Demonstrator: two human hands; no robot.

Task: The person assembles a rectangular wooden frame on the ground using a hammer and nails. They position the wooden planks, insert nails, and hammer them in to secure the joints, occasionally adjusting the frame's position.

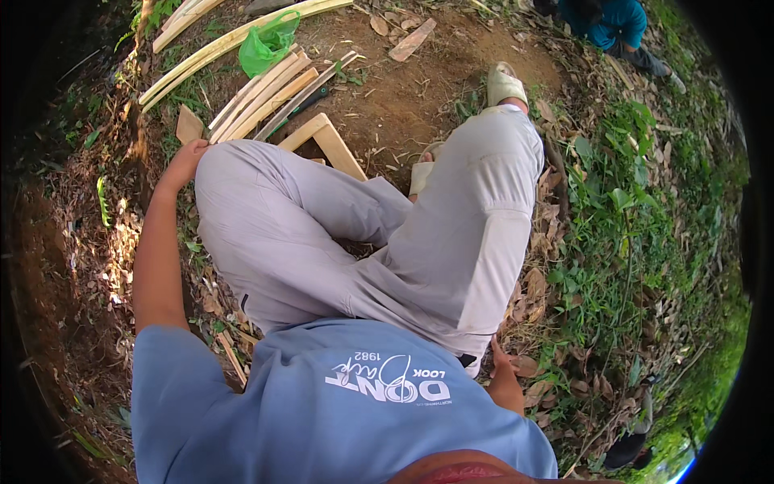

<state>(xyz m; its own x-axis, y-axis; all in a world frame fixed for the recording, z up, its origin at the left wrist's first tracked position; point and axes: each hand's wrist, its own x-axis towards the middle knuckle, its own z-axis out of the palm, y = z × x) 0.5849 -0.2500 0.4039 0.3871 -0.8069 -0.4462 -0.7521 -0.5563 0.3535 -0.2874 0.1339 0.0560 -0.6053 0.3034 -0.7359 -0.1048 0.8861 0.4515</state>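
My left hand is beside my bent left knee, its fingers partly hidden behind the trouser leg. Just beyond it stands a small flat piece of wood; whether the hand touches it I cannot make out. Low at my right hip is my right hand, next to the trouser pocket, with most of its fingers out of sight. In front of my left knee lie several pale wooden strips side by side. Close to them, two wooden pieces meet in a corner. A dark long-handled tool lies along the strips.
A green plastic bag rests on the strips, near longer curved-looking boards. A loose wood offcut lies on bare soil. Leafy plants and dry leaves cover the right side. Another person crouches at the far right.
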